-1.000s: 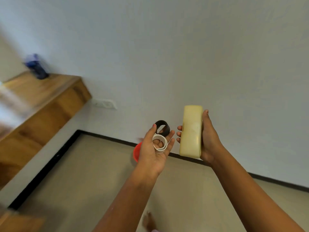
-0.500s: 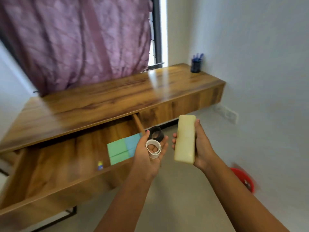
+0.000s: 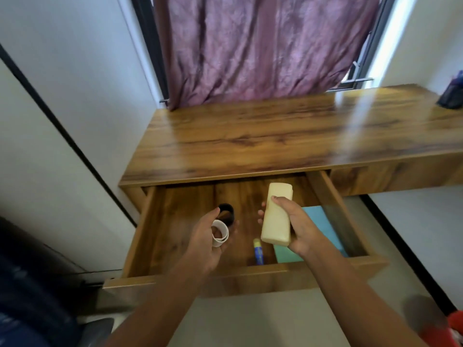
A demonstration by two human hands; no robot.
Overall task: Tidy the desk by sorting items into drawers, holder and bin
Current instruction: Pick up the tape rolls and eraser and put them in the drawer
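You have bare floor in the left half of the open wooden drawer [image 3: 140,234]. A blue-and-yellow stick [image 3: 258,251] lies by its front wall, green and teal paper sheets [image 3: 318,221] cover the right, and the wooden bench [image 3: 275,136] overhangs the rear.

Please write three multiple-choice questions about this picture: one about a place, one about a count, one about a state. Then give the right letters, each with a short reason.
1. Where does the blue-and-yellow glue stick lie?
A) on the desk top
B) on the floor
C) inside the wooden drawer

2. How many tape rings does the left hand hold?
A) two
B) one
C) four

3. What is the right hand doing?
A) hanging open and empty
B) gripping a cream rectangular case
C) pressing flat on the desk

Answers:
1 C: the stick lies on the drawer floor beside a green paper sheet.
2 A: one white tape ring and one black tape ring sit in its fingers.
3 B: its fingers and thumb curl round the case, above the open drawer.
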